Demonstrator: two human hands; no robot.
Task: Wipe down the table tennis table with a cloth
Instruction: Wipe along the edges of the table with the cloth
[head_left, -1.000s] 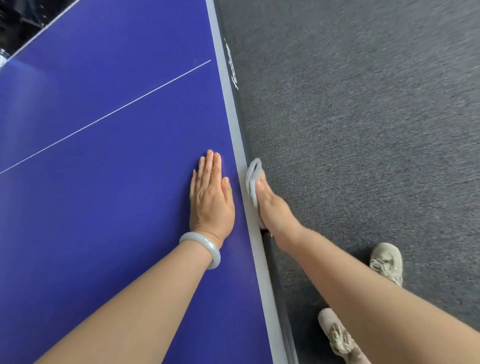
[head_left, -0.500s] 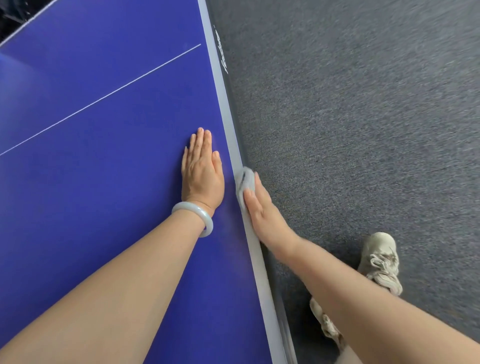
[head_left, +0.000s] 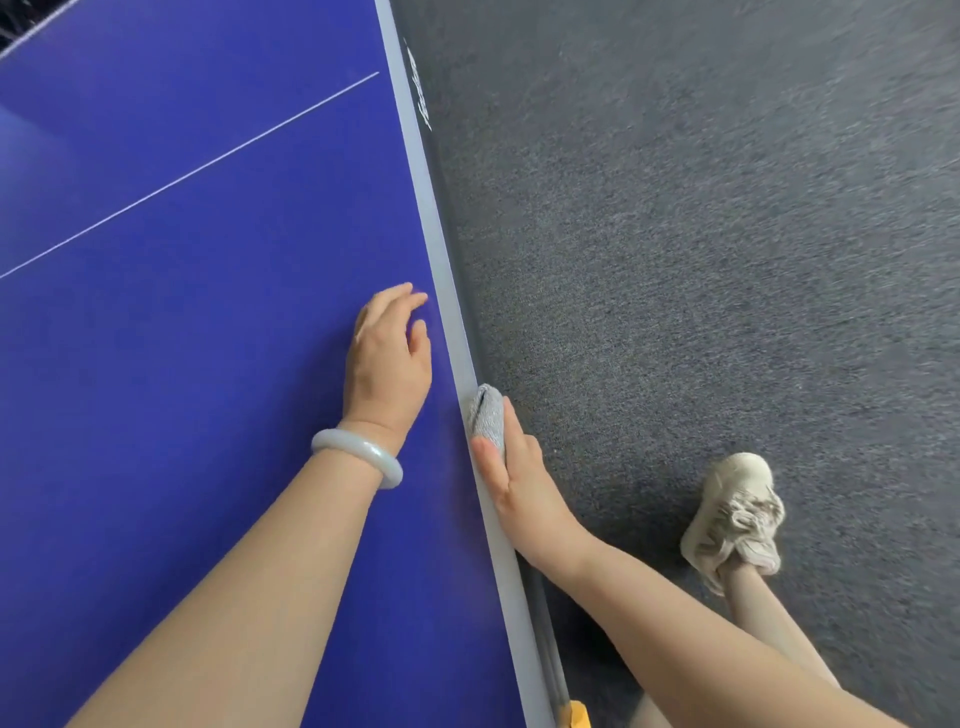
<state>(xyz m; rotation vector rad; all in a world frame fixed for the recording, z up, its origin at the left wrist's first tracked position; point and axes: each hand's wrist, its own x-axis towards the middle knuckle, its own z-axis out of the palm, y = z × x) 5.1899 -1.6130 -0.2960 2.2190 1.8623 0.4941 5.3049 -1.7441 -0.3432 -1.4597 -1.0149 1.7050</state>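
The blue table tennis table (head_left: 182, 338) fills the left half of the view, with a grey border strip (head_left: 441, 249) along its right side. A folded grey cloth (head_left: 487, 415) sits against that side edge. My right hand (head_left: 514, 478) holds the cloth there, thumb on the strip, fingers down the outer side and mostly hidden. My left hand (head_left: 387, 358), a pale bangle on its wrist, is over the blue surface close to the strip, fingers loosely bent and blurred.
Dark grey carpet (head_left: 701, 234) covers the floor to the right of the table. My foot in a beige sneaker (head_left: 732, 519) stands beside the table. A thin white centre line (head_left: 197, 171) crosses the blue surface. An orange part (head_left: 577, 717) shows below the table edge.
My left hand, flat on the table before, has lifted its fingers and shifted toward the edge strip. My right hand with the cloth has kept moving along the side edge as I step.
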